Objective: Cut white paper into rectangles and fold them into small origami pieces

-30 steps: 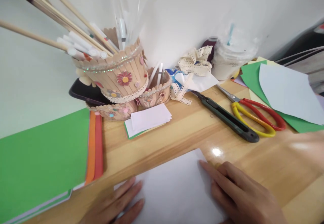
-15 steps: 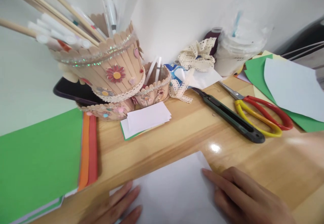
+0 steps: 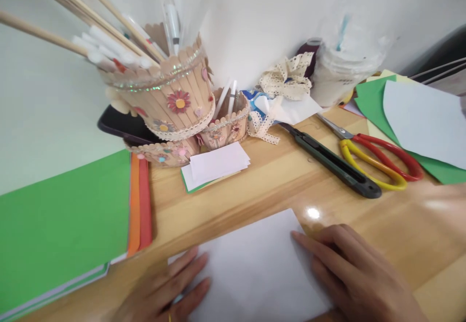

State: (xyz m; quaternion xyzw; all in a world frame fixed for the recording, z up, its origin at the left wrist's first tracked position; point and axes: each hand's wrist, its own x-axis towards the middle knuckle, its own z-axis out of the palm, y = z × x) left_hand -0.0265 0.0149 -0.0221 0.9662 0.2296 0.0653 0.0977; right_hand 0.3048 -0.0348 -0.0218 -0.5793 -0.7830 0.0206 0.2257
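Note:
A white sheet of paper (image 3: pixel 255 263) lies on the wooden table at the bottom centre. On its left edge rests my left hand (image 3: pixel 171 288), fingers apart and laid on the paper; something small and light blue shows between them. My right hand (image 3: pixel 349 268) touches the right edge, its index finger stretched along the paper and the other fingers loosely bent. Neither hand grasps anything visible. Behind the sheet sits a small stack of white and coloured slips (image 3: pixel 220 164).
A black utility knife (image 3: pixel 335 164) and red-yellow scissors (image 3: pixel 382 154) lie behind my right hand. Green sheets (image 3: pixel 65 229) are at left, flower-decorated stick holders (image 3: pixel 163 98) at back left. Lace (image 3: pixel 286 76), a lidded cup (image 3: pixel 335 76) and more paper (image 3: pixel 424 123) stand or lie farther right.
The view has shifted slightly, so the holders and left sheets appear farther right and more of my left hand shows. Both hands remain on the paper.

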